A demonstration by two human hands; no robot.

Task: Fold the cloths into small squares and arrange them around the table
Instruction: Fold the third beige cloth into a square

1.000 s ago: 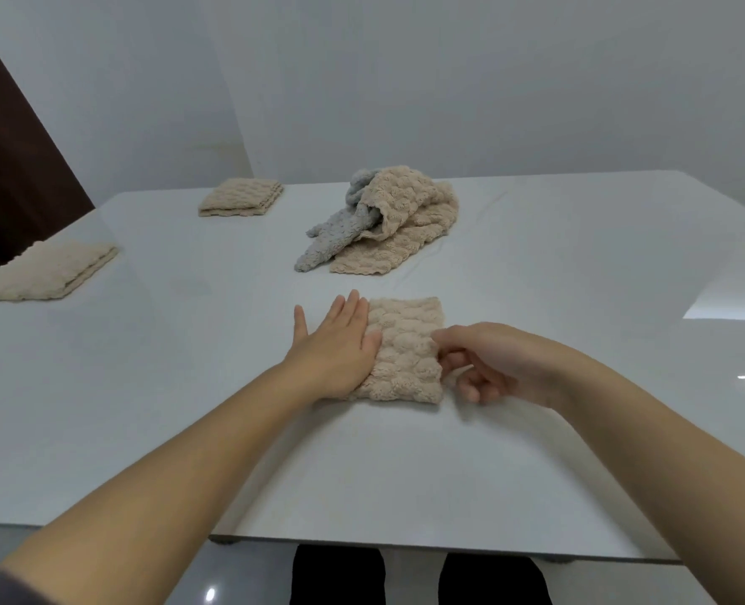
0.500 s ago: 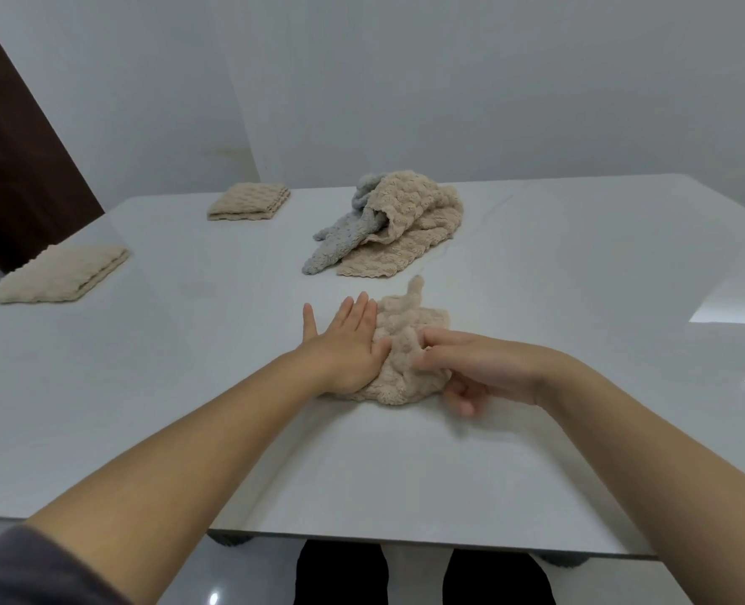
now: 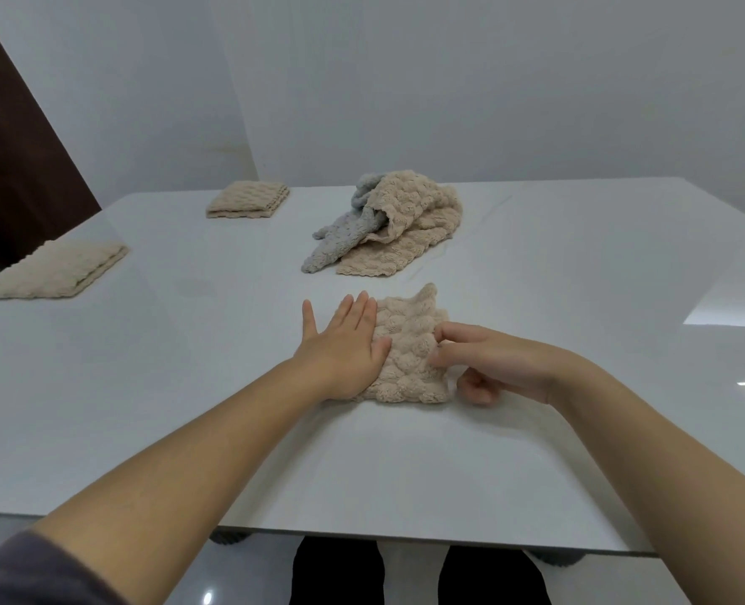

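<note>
- On the glossy white table (image 3: 536, 451), we are squaring a folded beige bobbled cloth (image 3: 410, 360).
- Our left hand (image 3: 344, 342) presses flat; our right hand (image 3: 492, 364) pinches its edge.
- Next, we likely flatten the corner beyond the pinch.

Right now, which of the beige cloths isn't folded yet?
The crumpled beige cloth mid-table, draped over the grey cloth; the near square, left square and back-left square are folded.
</note>
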